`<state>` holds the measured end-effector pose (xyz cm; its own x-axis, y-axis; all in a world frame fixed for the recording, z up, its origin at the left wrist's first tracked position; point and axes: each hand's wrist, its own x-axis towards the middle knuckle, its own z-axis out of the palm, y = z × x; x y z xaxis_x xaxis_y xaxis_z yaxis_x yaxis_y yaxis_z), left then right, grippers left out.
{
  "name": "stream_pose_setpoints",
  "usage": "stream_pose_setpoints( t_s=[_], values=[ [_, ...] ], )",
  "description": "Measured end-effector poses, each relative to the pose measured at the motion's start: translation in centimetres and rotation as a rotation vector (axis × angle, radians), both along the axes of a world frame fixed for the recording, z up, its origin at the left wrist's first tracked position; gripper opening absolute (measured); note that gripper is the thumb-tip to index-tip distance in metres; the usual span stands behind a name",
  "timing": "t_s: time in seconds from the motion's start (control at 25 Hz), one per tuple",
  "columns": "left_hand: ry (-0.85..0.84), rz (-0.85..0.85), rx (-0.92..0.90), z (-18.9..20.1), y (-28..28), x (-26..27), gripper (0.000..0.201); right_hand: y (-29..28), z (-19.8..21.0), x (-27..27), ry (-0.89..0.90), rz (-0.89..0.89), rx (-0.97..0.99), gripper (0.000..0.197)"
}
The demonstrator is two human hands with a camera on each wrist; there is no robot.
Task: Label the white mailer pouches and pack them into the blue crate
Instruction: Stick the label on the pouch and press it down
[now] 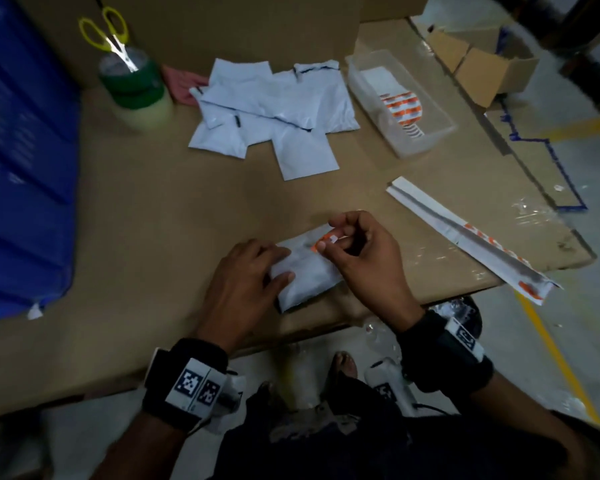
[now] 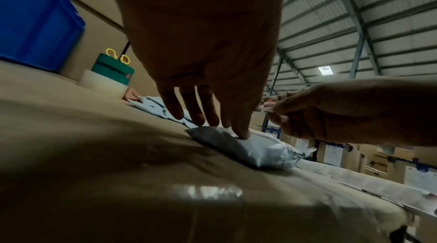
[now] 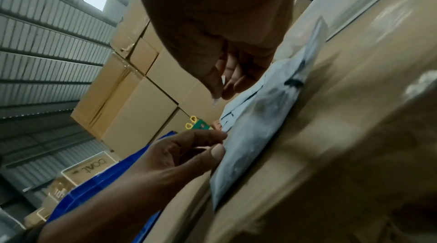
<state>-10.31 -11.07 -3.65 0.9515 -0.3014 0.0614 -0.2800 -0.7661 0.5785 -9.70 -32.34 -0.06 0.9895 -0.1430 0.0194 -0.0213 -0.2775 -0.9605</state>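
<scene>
Left hand (image 1: 243,282): fingers (image 2: 241,131) straight, tips pressing down on a filled white pouch (image 1: 305,271) lying flat on the cardboard-covered bench (image 1: 146,216); thumb rests on the pouch's near side. Nothing gripped.

Right hand (image 1: 361,254): thumb and forefinger curled, pinching a small orange-and-white label (image 1: 324,240) just above the far end of the pouch. Whether the label already touches the pouch cannot be told. Remaining fingers loosely curled behind the pinch.

Beyond the fingertips of both hands: loose pile of flat white pouches (image 1: 274,109), overlapping, well apart from the held pouch. To the right of that pile, a clear plastic tray (image 1: 357,77) holding orange-and-white label sheets (image 1: 402,109). Right of the right hand's knuckles, a long white backing strip (image 1: 465,233) with orange print lies diagonally, its near end overhanging the bench edge.

Left of the left hand, well apart: blue crate (image 1: 21,161) standing on the bench. Beyond it, stacked tape rolls (image 1: 136,91) with yellow-handled scissors (image 1: 111,32) standing in the core. Pink cloth (image 1: 181,83) between rolls and pile.
</scene>
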Motion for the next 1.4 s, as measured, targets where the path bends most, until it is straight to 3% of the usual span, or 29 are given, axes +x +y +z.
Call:
stream_pose_setpoints(
  t_s=[0.32,0.52,0.68,1.04,1.16,1.4],
  values=[
    [0.135,0.158,-0.121,-0.9,1.1,-1.0,0.076,2.6,-1.3,-1.1,0.034,0.017,-0.116,0.024],
    [0.112,0.216,-0.203,-1.1,2.1,-1.2,0.055,3.6,-1.4,-1.2,0.03,-0.017,-0.114,0.025],
    [0.041,0.202,-0.145,-0.9,2.1,-0.9,0.046,4.8,-1.8,-1.2,-0.012,-0.081,-0.151,0.02],
    [0.081,0.186,-0.148,-1.3,1.7,-0.9,0.042,5.9,-2.4,-1.7,-0.027,-0.143,-0.314,0.015],
    [0.083,0.18,-0.143,-1.2,1.7,-0.8,0.043,6.1,-2.4,-1.8,-0.008,-0.126,-0.45,0.014],
    [0.101,0.167,-0.17,-0.8,1.8,-0.7,0.044,6.2,-1.8,-1.7,0.021,-0.078,-0.628,0.026]
  ],
)
